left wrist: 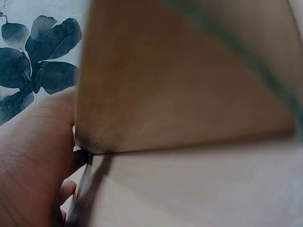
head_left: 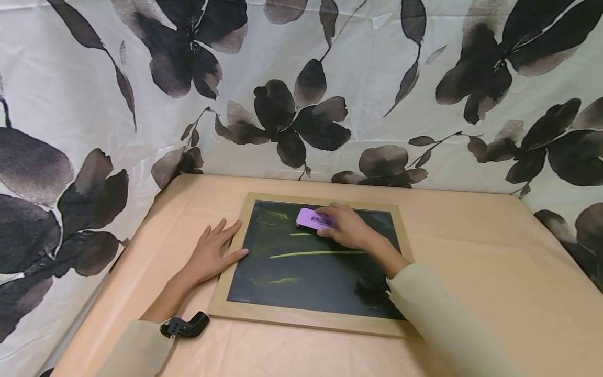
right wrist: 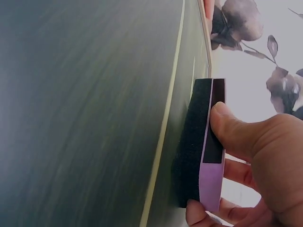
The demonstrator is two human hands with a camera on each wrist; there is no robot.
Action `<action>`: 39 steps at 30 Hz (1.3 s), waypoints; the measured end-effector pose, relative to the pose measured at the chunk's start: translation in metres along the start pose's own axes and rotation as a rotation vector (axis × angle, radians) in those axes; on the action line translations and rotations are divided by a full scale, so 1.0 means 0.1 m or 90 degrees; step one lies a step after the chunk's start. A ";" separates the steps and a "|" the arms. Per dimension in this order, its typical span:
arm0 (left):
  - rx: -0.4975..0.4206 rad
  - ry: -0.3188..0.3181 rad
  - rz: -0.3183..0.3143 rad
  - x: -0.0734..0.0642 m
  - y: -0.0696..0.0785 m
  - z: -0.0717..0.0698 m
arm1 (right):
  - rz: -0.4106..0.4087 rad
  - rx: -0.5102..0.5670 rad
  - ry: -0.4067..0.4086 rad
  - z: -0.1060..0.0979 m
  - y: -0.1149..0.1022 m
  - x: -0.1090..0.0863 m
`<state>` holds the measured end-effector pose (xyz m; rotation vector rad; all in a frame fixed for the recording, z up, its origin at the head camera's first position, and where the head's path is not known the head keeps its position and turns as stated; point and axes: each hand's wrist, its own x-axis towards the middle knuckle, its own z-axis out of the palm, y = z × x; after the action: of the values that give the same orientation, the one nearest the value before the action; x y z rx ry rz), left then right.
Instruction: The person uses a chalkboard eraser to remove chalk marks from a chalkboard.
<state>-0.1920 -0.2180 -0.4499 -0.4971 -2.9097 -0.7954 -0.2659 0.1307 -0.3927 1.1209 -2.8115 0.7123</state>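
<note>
On the chalkboard (head_left: 320, 288), toward its upper edge, the purple eraser (head_left: 312, 217) is gripped between thumb and fingers of the right hand (head_left: 347, 226). The chalkboard's left edge is touched by the left hand (head_left: 211, 254), fingers spread, nothing gripped. Wiping appears in hand; strokes across the chalk lines (head_left: 315, 254) are probably required next.

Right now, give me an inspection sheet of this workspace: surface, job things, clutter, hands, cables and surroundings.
Surface: pale tabletop, bearing the chalkboard.
Job things: chalkboard lies flat in a wooden frame, marked with yellow lines and smudges; purple eraser near its far edge.
Clutter: nothing seen.
Grippers: left hand at the frame's left side; right hand grips the eraser.
Cables: nothing seen.
Surroundings: white cloth with dark flowers behind the table.
</note>
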 end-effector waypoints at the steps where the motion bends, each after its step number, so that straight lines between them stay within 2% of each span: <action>1: 0.000 0.001 0.000 0.01 0.00 0.00 | 0.003 -0.001 -0.003 0.01 -0.02 0.03; 12: 0.004 0.014 -0.003 0.04 0.00 0.04 | 0.013 -0.013 -0.013 0.16 -0.21 0.31; 19: -0.002 0.023 -0.001 0.03 0.02 0.04 | -0.013 -0.022 -0.031 0.21 -0.31 0.38; 28: 0.012 0.016 0.004 0.01 0.02 0.07 | -0.001 0.000 -0.078 0.16 -0.31 0.26; 32: 0.012 0.014 0.011 0.01 0.03 0.07 | 0.000 0.005 -0.063 0.10 -0.18 0.15; 39: 0.015 0.014 0.006 0.00 0.02 0.07 | 0.000 0.007 -0.015 -0.06 0.16 -0.07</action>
<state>-0.1917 -0.2133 -0.4550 -0.4970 -2.8903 -0.7605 -0.2718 0.1481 -0.3948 1.1389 -2.8308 0.7189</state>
